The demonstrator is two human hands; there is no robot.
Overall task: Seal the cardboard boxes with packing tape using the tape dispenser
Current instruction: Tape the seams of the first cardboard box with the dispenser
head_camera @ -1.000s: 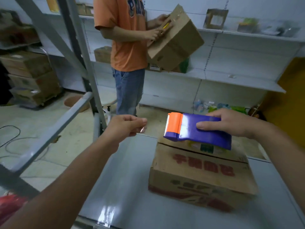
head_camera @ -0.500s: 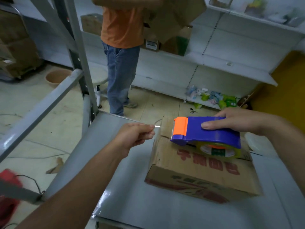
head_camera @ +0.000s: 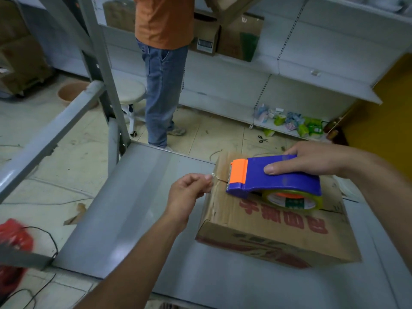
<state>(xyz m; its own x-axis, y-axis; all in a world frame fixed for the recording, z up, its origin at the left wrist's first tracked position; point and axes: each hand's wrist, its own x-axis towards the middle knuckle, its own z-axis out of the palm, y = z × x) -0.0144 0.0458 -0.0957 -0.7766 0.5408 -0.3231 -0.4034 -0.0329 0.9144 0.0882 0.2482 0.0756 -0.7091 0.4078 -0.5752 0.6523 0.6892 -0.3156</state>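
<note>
A cardboard box [head_camera: 274, 228] with red characters lies on the grey metal table [head_camera: 138, 197]. On its top rests a blue tape dispenser [head_camera: 276, 179] with an orange blade end and a roll of clear tape [head_camera: 292, 200] under it. My right hand [head_camera: 312, 160] grips the dispenser from above. My left hand [head_camera: 189, 195] pinches the free end of the tape [head_camera: 217, 178] just left of the blade, at the box's left edge.
A person in an orange shirt and jeans [head_camera: 163, 81] stands beyond the table by white wall shelves [head_camera: 312, 70]. A white stool [head_camera: 130, 92] stands beside grey rack posts [head_camera: 98, 54]. Scissors [head_camera: 262, 139] lie on the floor. Cables and a red bag [head_camera: 13, 244] lie at left.
The view has tilted down. My right hand lowered the dispenser onto the box top, and my left hand moved right and down toward the box's left edge, pinching the tape end.
</note>
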